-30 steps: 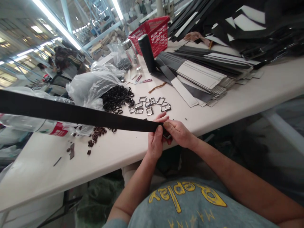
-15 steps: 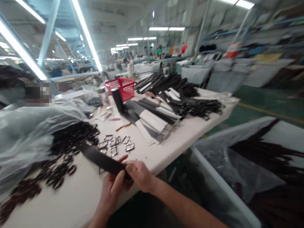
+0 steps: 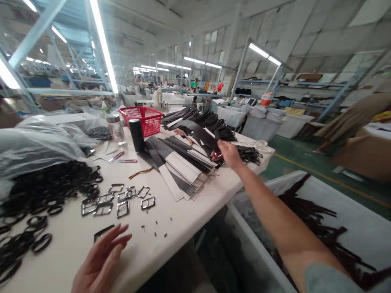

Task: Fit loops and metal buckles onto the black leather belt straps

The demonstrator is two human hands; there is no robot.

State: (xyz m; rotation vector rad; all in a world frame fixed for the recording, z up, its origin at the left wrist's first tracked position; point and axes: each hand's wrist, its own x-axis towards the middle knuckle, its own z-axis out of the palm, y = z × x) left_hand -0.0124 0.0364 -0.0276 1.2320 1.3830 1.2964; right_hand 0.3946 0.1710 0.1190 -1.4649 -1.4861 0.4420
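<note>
My right hand (image 3: 231,155) reaches over the far right of the table, its fingers closed on the end of a black belt (image 3: 200,132). That belt arches back to the left over a pile of dark belts (image 3: 218,122). Buckles (image 3: 252,154) lie bunched at the pile's near end. My left hand (image 3: 102,258) is low at the near edge, holding nothing, its fingers loosely apart. Just behind its fingers lies one metal buckle (image 3: 102,232), partly hidden. Several more rectangular buckles (image 3: 123,209) lie loose beyond it. Black strap loops (image 3: 39,240) are heaped to the left.
Black-and-white straps (image 3: 185,167) lie fanned mid-table beside a dark cylinder (image 3: 137,135). Behind are a red basket (image 3: 146,122) and a glass jar (image 3: 116,130). Small snips (image 3: 116,157) lie nearby. A white bin (image 3: 259,244) of dark strips stands beside the table's right edge.
Both hands were together on the black belt above the near edge. My right hand has carried it away to the right-hand pile; my left hand has let go and moved left. The view has shifted right.
</note>
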